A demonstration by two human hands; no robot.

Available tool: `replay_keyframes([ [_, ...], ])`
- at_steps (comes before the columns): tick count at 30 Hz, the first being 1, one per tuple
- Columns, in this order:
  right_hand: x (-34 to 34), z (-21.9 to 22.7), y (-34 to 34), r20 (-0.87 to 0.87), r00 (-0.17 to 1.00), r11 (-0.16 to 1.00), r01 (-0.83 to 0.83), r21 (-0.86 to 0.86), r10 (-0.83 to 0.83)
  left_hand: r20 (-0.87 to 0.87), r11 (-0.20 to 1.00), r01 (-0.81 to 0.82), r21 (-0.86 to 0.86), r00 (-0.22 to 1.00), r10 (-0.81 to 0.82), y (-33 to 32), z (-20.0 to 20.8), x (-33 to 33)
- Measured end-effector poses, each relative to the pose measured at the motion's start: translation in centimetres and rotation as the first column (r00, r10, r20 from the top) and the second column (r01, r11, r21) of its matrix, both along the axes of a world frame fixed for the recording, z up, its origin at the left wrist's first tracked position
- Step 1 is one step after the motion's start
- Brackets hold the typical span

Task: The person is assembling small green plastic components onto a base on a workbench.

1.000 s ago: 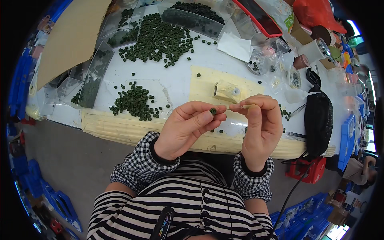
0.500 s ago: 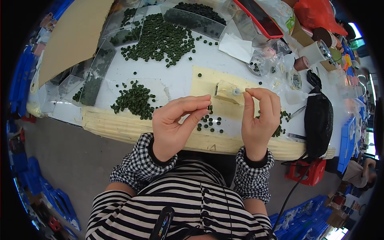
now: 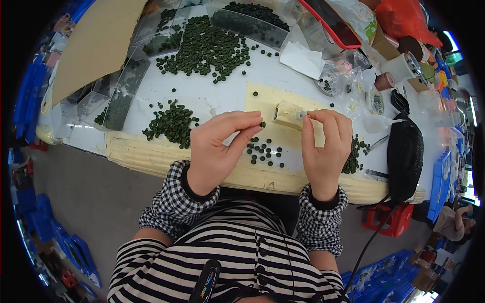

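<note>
My left hand (image 3: 221, 146) is closed in a pinch, with a small dark green round bead (image 3: 262, 124) at its fingertips. To its right, my right hand (image 3: 326, 144) pinches at a pale grey knob-like tip (image 3: 302, 114) on the end of a yellowish block (image 3: 288, 115). What exactly lies between those fingertips is too small to make out. Several loose beads (image 3: 261, 148) are scattered on the table between the hands. A larger heap of beads (image 3: 172, 124) is left of my left hand, and a smaller heap (image 3: 355, 155) is beside my right wrist.
A big bead pile (image 3: 204, 48) spreads at the back beside clear bins (image 3: 247, 28) and a cardboard sheet (image 3: 93, 45). A red-framed phone-like object (image 3: 331, 22), white tissue (image 3: 302, 59) and black pouch (image 3: 405, 151) lie rightward. Padded yellowish edging (image 3: 146, 154) lines the table front.
My right hand has shifted slightly left, its fingertips closer to the block's end. My left fingertips have moved slightly left and up, and the bead in them shows more clearly.
</note>
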State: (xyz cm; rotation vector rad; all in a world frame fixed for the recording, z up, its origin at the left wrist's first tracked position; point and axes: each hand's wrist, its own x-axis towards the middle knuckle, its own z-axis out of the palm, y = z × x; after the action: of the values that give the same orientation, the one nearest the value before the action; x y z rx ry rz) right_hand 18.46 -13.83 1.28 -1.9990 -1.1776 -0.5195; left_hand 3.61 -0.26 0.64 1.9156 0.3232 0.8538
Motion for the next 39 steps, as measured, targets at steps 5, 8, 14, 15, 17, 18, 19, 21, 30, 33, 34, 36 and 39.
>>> replay_keyframes([
  [5, 0.0, -0.1, 0.0, -0.001, 1.0, 1.0, 0.001, -0.001, -0.001, -0.288, 0.894, -0.043, 0.446, 0.939, 0.189, 2.6, -0.8, 0.9],
  [8, -0.1, -0.1, 0.0, -0.019, 1.0, 1.0, 0.0, 0.002, 0.0, -0.245, 0.871, -0.069, 0.485, 0.946, 0.212, 2.7, -1.3, 1.1],
  [14, -0.8, 0.7, -0.9, 0.007, 0.998, 0.97, 0.063, 0.236, -0.066, -0.311, 0.961, 0.024, 0.275, 0.948, 0.066, 2.1, -0.2, -0.2],
  [15, -1.0, 1.1, -1.3, 0.004, 0.997, 0.955, 0.073, 0.288, -0.077, -0.345, 0.964, 0.077, 0.254, 0.938, 0.016, 2.0, -0.1, -0.4],
  [17, -1.3, 1.5, -1.6, -0.106, 0.994, 0.919, 0.074, 0.388, -0.035, -0.378, 0.966, 0.141, 0.218, 0.924, -0.049, 1.6, 0.0, -0.5],
  [18, -1.3, 1.6, -1.7, -0.158, 0.987, 0.896, 0.079, 0.436, -0.01, -0.394, 0.965, 0.172, 0.2, 0.915, -0.082, 1.4, 0.0, -0.5],
  [19, -1.3, 1.6, -1.8, -0.182, 0.983, 0.895, 0.072, 0.44, 0.01, -0.402, 0.968, 0.174, 0.182, 0.911, -0.088, 1.4, -0.2, -0.4],
  [21, -1.4, 1.4, -1.8, -0.193, 0.981, 0.898, 0.06, 0.436, 0.028, -0.41, 0.962, 0.199, 0.186, 0.906, -0.108, 1.4, -0.3, -0.4],
  [30, -0.5, 0.6, -0.9, -0.111, 0.994, 0.958, 0.041, 0.285, -0.009, -0.344, 0.962, 0.188, 0.196, 0.932, -0.112, 1.0, -0.2, 0.1],
  [33, -0.1, 0.2, -0.6, -0.094, 0.995, 0.965, 0.036, 0.258, -0.012, -0.339, 0.95, 0.2, 0.238, 0.934, -0.112, 0.3, -0.1, 0.7],
  [34, -0.1, 0.0, -0.6, -0.094, 0.995, 0.966, 0.036, 0.256, -0.013, -0.338, 0.944, 0.202, 0.261, 0.935, -0.106, 0.1, -0.1, 0.8],
  [36, 0.0, -0.1, -0.6, -0.097, 0.995, 0.966, 0.036, 0.256, -0.011, -0.33, 0.933, 0.176, 0.312, 0.942, -0.067, -0.4, -0.3, 1.1],
  [39, 0.0, -0.2, -0.5, -0.099, 0.995, 0.965, 0.037, 0.258, -0.012, -0.36, 0.903, 0.158, 0.399, 0.933, -0.004, -1.1, -0.2, 1.6],
])
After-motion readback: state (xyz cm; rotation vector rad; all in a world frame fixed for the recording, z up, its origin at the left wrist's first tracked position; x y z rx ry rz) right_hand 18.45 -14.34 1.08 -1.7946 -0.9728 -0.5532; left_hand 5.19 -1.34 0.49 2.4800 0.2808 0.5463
